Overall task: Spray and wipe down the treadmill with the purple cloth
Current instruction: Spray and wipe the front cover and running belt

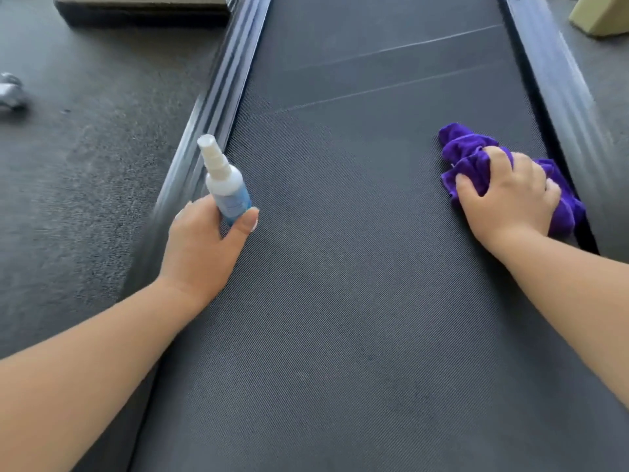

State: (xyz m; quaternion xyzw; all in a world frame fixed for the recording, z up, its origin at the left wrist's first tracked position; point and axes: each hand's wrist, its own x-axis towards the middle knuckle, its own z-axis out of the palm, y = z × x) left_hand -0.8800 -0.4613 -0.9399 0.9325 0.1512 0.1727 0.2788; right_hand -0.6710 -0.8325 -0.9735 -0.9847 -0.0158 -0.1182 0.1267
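Pressing a bunched purple microfibre cloth (476,158) onto the dark ribbed treadmill belt (357,267) at the belt's right edge, right hand (507,195) has fingers curled gripping it. Left hand (200,247) near the belt's left edge holds a small white-and-blue plastic spray bottle (223,182), fingers wrapped around its lower body, nozzle up.

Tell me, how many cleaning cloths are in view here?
1. The purple cloth lies bunched on the treadmill belt near its right edge, gripped by the right hand. The left hand holds a spray bottle, no cloth. Others may lie out of frame.

Bunched purple cloth (476,158) lies on dark treadmill belt (357,267) beside its right rail.
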